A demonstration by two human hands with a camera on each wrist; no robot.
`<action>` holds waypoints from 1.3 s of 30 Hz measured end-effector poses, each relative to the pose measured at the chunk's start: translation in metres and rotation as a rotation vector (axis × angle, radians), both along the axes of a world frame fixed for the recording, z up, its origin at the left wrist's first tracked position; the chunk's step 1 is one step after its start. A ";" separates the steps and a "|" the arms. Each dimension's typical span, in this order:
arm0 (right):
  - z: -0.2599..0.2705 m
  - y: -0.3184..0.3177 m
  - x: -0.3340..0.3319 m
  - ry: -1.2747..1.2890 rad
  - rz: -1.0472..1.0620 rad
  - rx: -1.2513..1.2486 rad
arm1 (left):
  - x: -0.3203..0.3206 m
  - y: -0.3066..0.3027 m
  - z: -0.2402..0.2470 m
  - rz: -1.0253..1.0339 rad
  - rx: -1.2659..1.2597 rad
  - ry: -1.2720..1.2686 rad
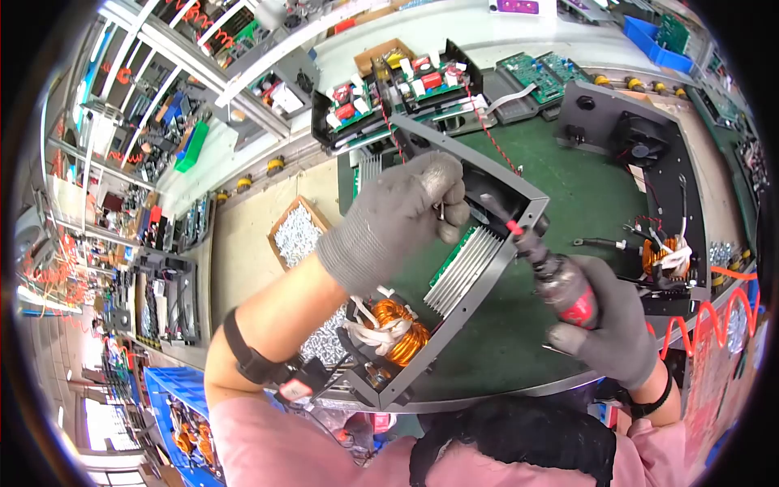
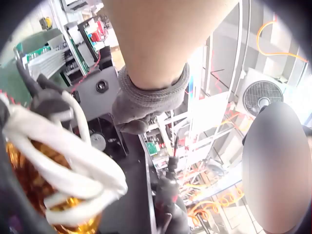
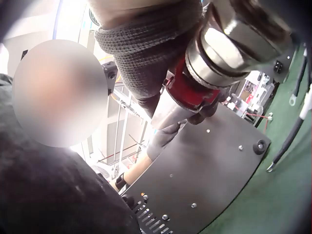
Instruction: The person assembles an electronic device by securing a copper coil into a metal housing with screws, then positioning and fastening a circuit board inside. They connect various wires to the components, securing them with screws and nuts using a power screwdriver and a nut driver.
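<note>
My gloved left hand (image 1: 398,215) is over the grey metal chassis (image 1: 489,281), fingers curled, pinching a small metal piece (image 1: 441,213), probably a screw. The left wrist view shows the same hand (image 2: 146,109) near the chassis's fan end. Gripped in my gloved right hand (image 1: 613,325) is a power screwdriver (image 1: 568,288), its bit directed up and left over the chassis edge, a short way from the left hand. The right wrist view has the tool's metal end (image 3: 214,61) close up, beside the chassis's outer panel (image 3: 195,161). Inside the chassis are a finned heat sink (image 1: 466,272) and a copper coil (image 1: 402,333).
Left of the chassis stands a box of screws (image 1: 299,235). A second open chassis (image 1: 694,219) with a fan is at the right. Circuit board assemblies (image 1: 426,81) line the back, and a red coiled hose (image 1: 710,316) hangs at the right edge of the green mat (image 1: 560,174).
</note>
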State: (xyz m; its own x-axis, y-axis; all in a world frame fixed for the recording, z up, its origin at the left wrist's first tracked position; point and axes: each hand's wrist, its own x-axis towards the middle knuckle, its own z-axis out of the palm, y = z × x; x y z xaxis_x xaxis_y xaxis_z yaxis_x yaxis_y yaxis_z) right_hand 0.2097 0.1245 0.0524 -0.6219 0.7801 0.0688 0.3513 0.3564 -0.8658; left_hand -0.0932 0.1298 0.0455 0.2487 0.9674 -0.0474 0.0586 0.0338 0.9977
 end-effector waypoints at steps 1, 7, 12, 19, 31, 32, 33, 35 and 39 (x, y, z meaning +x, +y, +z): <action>0.001 -0.001 -0.003 -0.028 0.034 0.019 | 0.007 -0.004 0.002 0.027 -0.019 -0.077; -0.008 -0.009 -0.006 -0.014 0.026 0.126 | 0.032 -0.026 0.005 0.092 -0.062 -0.290; -0.006 -0.014 -0.004 -0.013 -0.004 0.028 | 0.048 -0.028 0.004 0.170 0.001 -0.266; -0.005 -0.015 -0.004 -0.038 0.010 0.053 | 0.050 -0.021 -0.003 0.121 -0.003 -0.533; -0.004 -0.015 -0.005 -0.042 0.029 0.007 | 0.062 -0.026 -0.002 0.210 0.030 -0.627; -0.005 -0.015 -0.004 -0.029 0.048 -0.042 | 0.062 -0.025 -0.003 0.209 0.032 -0.624; -0.007 -0.014 -0.004 -0.025 0.047 -0.040 | 0.062 -0.024 -0.005 0.196 0.067 -0.625; -0.011 -0.014 -0.005 0.057 0.086 -0.136 | 0.064 -0.023 -0.005 0.179 0.098 -0.624; -0.008 -0.013 -0.005 0.039 0.097 -0.154 | 0.066 -0.023 -0.004 0.185 0.055 -0.666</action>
